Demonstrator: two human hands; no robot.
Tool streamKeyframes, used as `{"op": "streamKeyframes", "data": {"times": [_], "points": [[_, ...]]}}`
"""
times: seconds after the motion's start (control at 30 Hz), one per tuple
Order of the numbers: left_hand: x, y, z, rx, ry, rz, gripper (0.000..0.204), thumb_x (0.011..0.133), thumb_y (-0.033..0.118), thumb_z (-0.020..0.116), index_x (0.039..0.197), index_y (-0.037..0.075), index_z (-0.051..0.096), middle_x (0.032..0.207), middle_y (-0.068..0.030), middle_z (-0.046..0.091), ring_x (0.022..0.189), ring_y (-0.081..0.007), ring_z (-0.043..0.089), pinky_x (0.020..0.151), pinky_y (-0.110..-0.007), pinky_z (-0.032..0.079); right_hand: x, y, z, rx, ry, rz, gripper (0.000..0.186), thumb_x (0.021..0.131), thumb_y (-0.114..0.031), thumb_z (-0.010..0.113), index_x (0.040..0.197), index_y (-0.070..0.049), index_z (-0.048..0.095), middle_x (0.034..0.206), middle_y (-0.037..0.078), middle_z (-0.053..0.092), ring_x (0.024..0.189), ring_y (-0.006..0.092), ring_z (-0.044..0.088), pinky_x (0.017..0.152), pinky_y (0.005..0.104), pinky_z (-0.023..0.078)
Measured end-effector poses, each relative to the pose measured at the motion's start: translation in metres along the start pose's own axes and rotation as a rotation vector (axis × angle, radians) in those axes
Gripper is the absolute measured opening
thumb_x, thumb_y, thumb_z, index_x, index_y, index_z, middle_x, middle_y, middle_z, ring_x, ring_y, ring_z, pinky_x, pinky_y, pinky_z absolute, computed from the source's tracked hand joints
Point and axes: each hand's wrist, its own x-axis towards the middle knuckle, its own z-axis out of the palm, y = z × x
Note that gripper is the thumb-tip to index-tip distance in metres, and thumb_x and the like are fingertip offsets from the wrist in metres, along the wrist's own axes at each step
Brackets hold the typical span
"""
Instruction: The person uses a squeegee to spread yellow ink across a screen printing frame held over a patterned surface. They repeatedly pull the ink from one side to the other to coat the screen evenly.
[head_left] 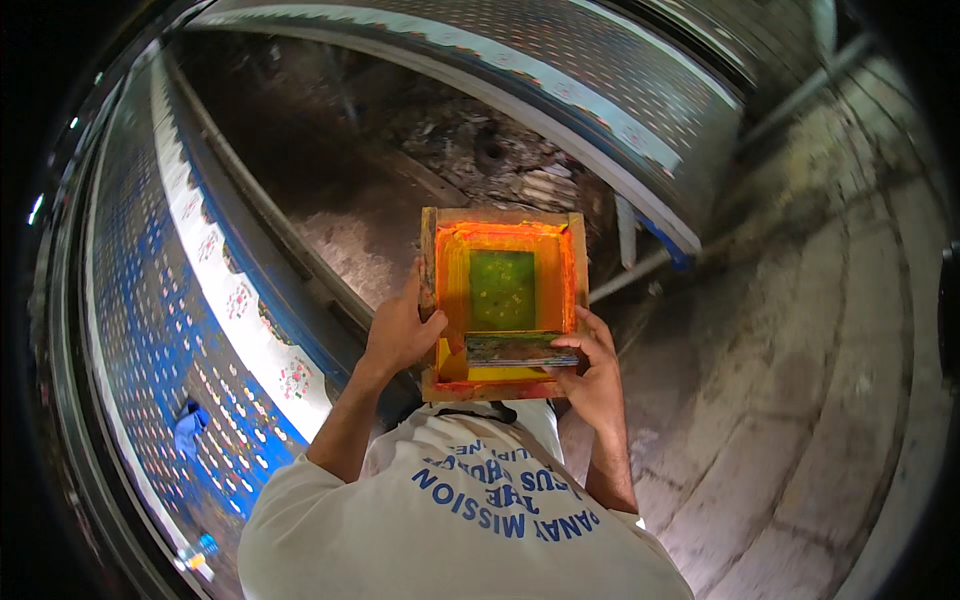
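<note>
Nearest, above the front of the white shirt (350, 530), a wooden printing frame (505, 216) is carried in the air by the two hands, with no table under it. The left hand (398, 328) grips its left edge, thumb lapped over the rail and fingers curled along the outside. The right hand (597, 375), at the lower right edge, has fingers and thumb closed about the right end of a flat squeegee (510, 350); whether it also bears on the rail I cannot tell. The squeegee lies crosswise within the frame, nearer its bottom edge, below the green window (503, 290) in the orange mesh.

The step in hand looks like carrying the loaded frame between places; a next move would call for keeping it level, so the squeegee does not slide.

Beyond the left forearm runs the inner edge of the left table (235, 290), close enough to catch a low elbow; a blue cloth (190, 430) lies on it, toward its near end. Open floor (760, 420) spreads to the right, giving the freest room. Farther off, the far table (560, 60) pushes a corner toward the frame's upper right, well apart from it.
</note>
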Motion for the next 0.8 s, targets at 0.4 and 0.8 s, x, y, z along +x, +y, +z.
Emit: {"op": "streamKeyframes", "data": {"times": [0.4,0.8], "points": [[0.043,0.011,-0.017,-0.045,0.434,-0.697,0.103,0.094,0.027,0.07,0.179,0.005,0.014,0.086,-0.0279,0.077,0.079,-0.0483,0.077,0.079,-0.056,0.062,0.279,-0.039,0.041,-0.08,-0.709,-0.27,0.034,0.083,0.012,0.086,0.112,-0.001,0.073,0.16,0.015,0.057,0.136,0.0239,0.066,0.101,0.0355,0.06],[-0.033,0.065,0.062,-0.161,1.158,-1.315,0.094,0.094,0.025,0.075,0.174,0.009,0.028,0.084,-0.0228,0.08,0.078,-0.0389,0.082,0.075,-0.05,0.065,0.348,-0.05,0.196,0.024,-1.454,-0.819,0.035,0.079,-0.002,0.093,0.108,-0.008,0.074,0.15,0.017,0.065,0.141,0.0408,0.06,0.119,0.0499,0.047]]}}
